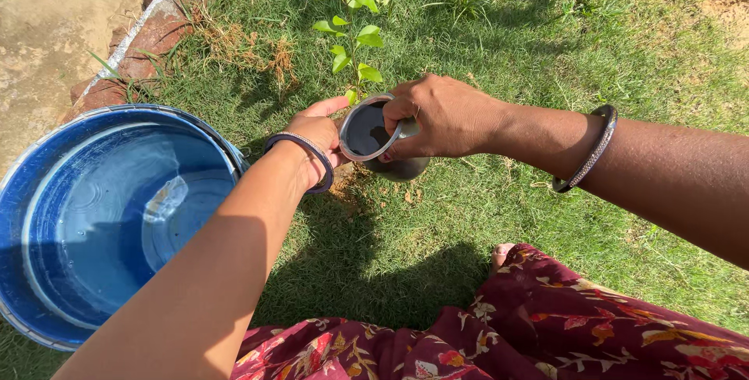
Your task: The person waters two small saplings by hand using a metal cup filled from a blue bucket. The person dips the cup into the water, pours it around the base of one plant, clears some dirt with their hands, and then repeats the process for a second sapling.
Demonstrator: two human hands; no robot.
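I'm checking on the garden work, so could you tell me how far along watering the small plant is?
Done: the blue bucket holds water, and the sapling stands in the grass. In hand: the right hand grips the rim of a small metal pot, the left hand steadying it at the plant's base. Whether water is flowing cannot be told.

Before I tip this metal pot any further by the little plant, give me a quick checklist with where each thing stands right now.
1. Both hands on the metal pot: ok; right hand grips the rim, left hand touches its side.
2. Pot beside the sapling, at its base: ok.
3. Water inside the pot: cannot tell, the inside is dark.
4. Blue tub holding water, close on the left: ok.
5. Leaves free of the hands: ok.
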